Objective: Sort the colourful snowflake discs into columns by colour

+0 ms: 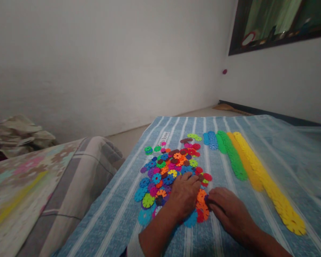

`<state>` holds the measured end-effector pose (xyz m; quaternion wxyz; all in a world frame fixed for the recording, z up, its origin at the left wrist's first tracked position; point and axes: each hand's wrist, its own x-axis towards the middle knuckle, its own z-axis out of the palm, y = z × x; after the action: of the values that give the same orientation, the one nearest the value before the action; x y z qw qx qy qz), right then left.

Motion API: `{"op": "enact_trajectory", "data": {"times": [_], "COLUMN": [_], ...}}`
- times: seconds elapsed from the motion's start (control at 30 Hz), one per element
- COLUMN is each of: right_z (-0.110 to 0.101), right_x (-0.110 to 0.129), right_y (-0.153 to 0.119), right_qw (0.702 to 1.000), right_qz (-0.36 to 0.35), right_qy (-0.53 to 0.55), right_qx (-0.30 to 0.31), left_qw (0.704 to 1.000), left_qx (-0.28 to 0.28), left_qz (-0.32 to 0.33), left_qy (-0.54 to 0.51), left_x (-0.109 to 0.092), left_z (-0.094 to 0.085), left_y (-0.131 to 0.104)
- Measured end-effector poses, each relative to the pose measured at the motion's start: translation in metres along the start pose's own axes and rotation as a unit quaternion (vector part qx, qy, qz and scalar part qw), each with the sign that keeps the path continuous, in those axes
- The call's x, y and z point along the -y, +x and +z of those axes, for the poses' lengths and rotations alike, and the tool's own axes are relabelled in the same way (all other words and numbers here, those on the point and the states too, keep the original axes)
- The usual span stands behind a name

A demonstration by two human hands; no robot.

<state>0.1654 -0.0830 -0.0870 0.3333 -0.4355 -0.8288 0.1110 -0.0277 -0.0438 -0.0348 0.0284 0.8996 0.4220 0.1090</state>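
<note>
A heap of notched plastic flower discs (160, 178) in many colours lies on the striped blue cloth. My left hand (186, 191) rests palm down on the right part of the heap, its fingers lying over the discs; what is under the palm is hidden. At the heap's right edge my right hand (226, 208) is closed, thumb and fingers pinching a small purple disc (206, 199). Beside it, between the two hands, are several orange discs (202, 200).
To the right lie overlapping rows of yellow discs (270, 185), orange-yellow discs (247, 169), green discs (232, 157) and blue discs (212, 140). A clear plastic bag (307, 160) lies at the right. Another cloth-covered surface (77, 178) stands left, across a gap.
</note>
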Motion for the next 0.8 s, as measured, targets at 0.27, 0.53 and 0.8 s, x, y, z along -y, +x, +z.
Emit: {"op": "enact_trajectory", "data": {"times": [0.27, 0.53, 0.8], "right_z": [-0.001, -0.003, -0.006], "right_x": [-0.001, -0.002, 0.001], "right_y": [0.0, 0.002, 0.005], "right_qw": [1.0, 1.0, 1.0], "right_qz": [0.004, 0.001, 0.001], "right_qy": [-0.001, -0.002, -0.005], "right_qx": [-0.004, 0.002, 0.004], "left_qw": [0.995, 0.991, 0.964], "left_qx": [-0.026, -0.096, 0.035], "left_qz": [0.068, -0.094, -0.245], "left_qy": [-0.075, 0.002, 0.1], "left_x": [-0.013, 0.01, 0.051], "left_z": [0.01, -0.014, -0.034], "left_y": [0.0, 0.003, -0.002]}}
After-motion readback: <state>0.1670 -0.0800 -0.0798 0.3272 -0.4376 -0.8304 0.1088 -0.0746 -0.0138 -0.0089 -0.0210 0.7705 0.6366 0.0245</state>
